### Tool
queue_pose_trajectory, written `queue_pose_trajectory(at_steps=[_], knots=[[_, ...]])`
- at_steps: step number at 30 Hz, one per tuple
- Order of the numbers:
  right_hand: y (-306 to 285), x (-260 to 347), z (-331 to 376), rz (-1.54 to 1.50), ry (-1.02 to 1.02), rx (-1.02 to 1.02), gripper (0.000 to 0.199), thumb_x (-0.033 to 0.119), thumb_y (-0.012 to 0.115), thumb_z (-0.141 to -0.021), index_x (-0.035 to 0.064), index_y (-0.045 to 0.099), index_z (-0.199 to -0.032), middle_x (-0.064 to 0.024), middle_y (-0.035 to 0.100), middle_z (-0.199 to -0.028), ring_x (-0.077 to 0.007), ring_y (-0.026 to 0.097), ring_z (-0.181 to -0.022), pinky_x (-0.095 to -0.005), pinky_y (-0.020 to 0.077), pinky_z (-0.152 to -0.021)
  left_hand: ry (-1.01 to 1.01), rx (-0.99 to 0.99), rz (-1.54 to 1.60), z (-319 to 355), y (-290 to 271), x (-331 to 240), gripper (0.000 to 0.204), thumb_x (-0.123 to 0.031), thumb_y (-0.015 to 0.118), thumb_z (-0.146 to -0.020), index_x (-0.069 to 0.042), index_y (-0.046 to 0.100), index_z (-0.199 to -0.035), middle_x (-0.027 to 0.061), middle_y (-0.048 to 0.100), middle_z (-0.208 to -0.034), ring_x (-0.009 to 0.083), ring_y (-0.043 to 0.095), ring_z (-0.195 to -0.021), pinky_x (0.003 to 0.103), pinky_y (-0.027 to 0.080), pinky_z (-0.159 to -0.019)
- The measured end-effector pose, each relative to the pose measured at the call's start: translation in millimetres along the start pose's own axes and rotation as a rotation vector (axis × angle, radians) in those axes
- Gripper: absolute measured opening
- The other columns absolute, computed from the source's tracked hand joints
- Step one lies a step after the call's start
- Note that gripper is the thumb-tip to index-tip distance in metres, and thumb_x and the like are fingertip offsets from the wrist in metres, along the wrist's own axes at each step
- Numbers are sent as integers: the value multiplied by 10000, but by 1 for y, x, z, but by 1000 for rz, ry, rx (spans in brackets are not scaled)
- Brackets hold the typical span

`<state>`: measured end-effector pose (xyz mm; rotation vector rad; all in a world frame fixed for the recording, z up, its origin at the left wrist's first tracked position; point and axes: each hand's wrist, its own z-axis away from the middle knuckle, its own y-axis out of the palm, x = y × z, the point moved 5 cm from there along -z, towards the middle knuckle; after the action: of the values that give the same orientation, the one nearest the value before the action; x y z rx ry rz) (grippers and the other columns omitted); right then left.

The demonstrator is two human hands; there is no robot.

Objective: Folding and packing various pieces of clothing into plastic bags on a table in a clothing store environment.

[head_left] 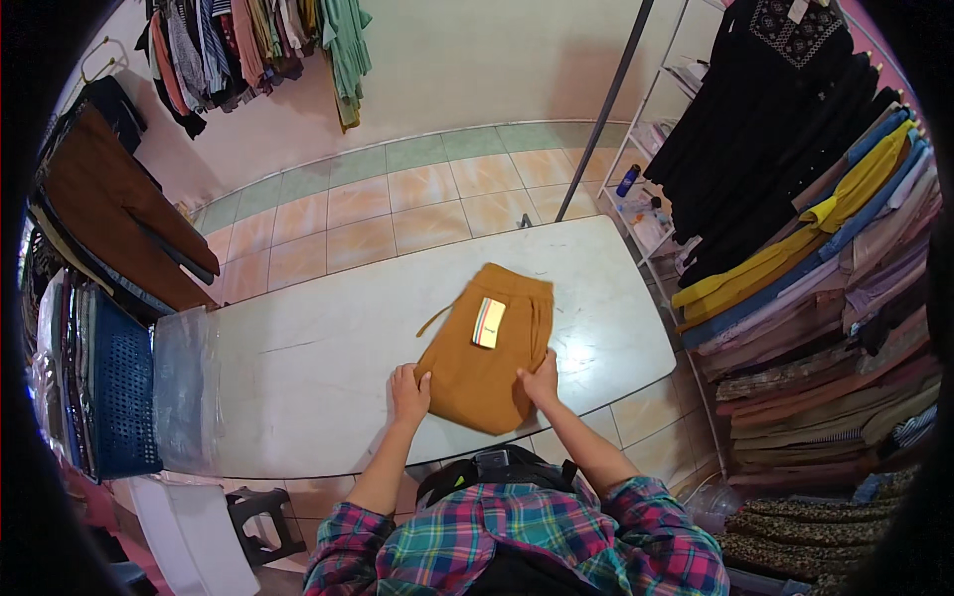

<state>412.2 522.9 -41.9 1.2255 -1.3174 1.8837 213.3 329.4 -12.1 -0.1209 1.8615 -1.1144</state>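
Observation:
A folded pair of mustard-brown trousers (467,382) lies on the white table (298,372), its waistband at the far end and a drawstring hanging out on the left. A tag (488,323) with coloured stripes rests on its upper middle. My left hand (408,393) grips the left edge of the folded trousers, thumb on top. On the opposite side my right hand (540,381) pinches the right edge, its thumb over the cloth. The fingers under the cloth are partly hidden on both hands.
Clear plastic bags (185,387) lie at the table's left end beside a blue basket (124,387) of packed clothes. Brown trousers (99,189) hang behind it. Clothes racks with a yellow garment (785,258) line the right. A dark stool (263,526) stands below the table.

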Motion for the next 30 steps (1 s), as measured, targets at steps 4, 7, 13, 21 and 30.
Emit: queue_pose_trajectory(at_steps=[4, 7, 13, 21, 30], knots=[[-38, 16, -16, 223, -19, -151, 424, 48, 690, -645, 2, 492, -1017, -175, 532, -941, -286, 534, -845, -331, 441, -738, 27, -77, -112, 19, 5, -40, 242, -193, 627, -756, -15, 522, -882, 152, 530, -893, 325, 490, -881, 406, 381, -786], [-41, -2, 19, 142, 33, 87, 363, 45, 701, -652, 20, 516, -964, -113, 580, -824, -212, 553, -713, -323, 450, -661, -191, -59, 170, 37, 21, -27, 253, -225, 626, -763, -9, 523, -844, 164, 544, -810, 335, 526, -794, 407, 414, -694], [-57, -16, 37, -404, 26, 551, 298, 11, 691, -693, 55, 515, -930, -11, 587, -850, -100, 558, -812, -260, 453, -741, -144, -17, 32, 37, 25, -37, 261, -226, 578, -797, 1, 487, -887, 211, 546, -811, 376, 532, -777, 425, 418, -672], [-63, -16, 35, -264, 38, 801, 295, 80, 701, -706, 19, 572, -964, -2, 606, -866, -83, 540, -756, -235, 434, -732, -160, -29, -69, 34, 27, -35, 244, -212, 529, -816, 11, 470, -896, 219, 539, -831, 388, 524, -783, 450, 411, -680], [-87, -21, 27, 174, -80, 535, 224, 175, 685, -727, 11, 561, -638, -10, 518, -538, -118, 479, -517, -280, 410, -500, -104, 83, 38, 34, 26, -37, 236, -187, 497, -824, 4, 449, -953, 230, 548, -865, 411, 534, -778, 462, 420, -692]])
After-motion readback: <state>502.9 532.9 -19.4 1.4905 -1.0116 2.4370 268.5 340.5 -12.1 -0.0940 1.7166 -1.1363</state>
